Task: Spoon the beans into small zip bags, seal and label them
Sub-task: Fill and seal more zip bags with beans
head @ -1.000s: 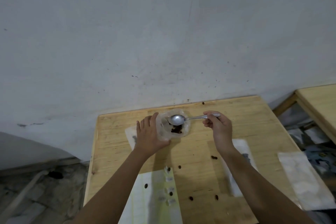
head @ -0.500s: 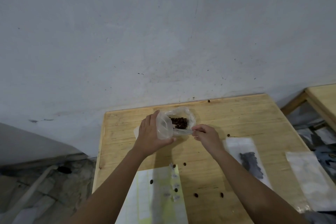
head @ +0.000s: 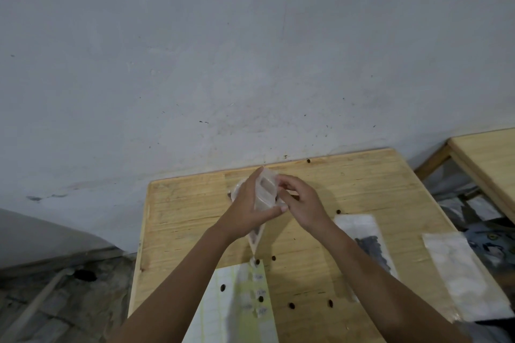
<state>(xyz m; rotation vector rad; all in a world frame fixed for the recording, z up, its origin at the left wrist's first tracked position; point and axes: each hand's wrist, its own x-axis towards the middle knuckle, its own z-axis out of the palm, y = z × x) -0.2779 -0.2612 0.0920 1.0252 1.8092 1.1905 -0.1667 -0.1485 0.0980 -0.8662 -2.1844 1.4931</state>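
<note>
My left hand (head: 248, 209) grips a small clear zip bag (head: 264, 189) and holds it up above the back of the wooden table (head: 362, 184). A thin corner of the bag hangs down below that hand. My right hand (head: 302, 205) is at the bag's right edge and pinches it with the fingertips. The beans inside are mostly hidden by my hands. No spoon shows. Loose dark beans (head: 291, 306) lie scattered on the table.
A yellow-white label sheet (head: 223, 309) with small labels lies at the front. Flat clear bags lie to the right, one with a dark patch (head: 362, 228), one at the table's right edge (head: 459, 273). A grey wall stands behind; a second table (head: 490, 159) is on the right.
The spoon that my right hand held in the bag is out of sight. Both hands have closed on the bag and turned it upright.
</note>
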